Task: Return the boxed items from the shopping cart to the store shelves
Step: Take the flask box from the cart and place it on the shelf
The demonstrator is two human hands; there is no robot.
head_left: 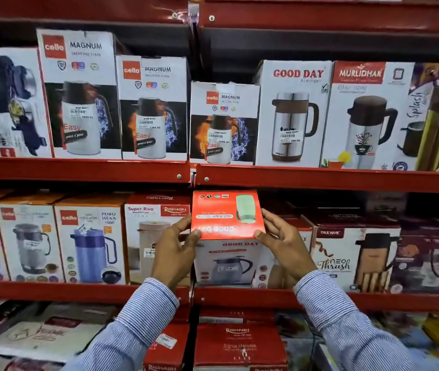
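- Red metal shelving (79,170), two bays side by side, joined at a central upright (193,178); screws visible on the front edges.
- Upper shelf: white Cello Magnum flask cartons (79,95) in descending size, then a Good Day carton (292,113) and a Murlidhar carton (365,116).
- Middle shelf: orange-topped Cello cartons (89,242) at left, a Trueware box (355,258) at right.
- Bottom level: red Rishabh boxes (239,344) and flat packs, partly blurred.
- Back of the shelving dark; bright, even store lighting.
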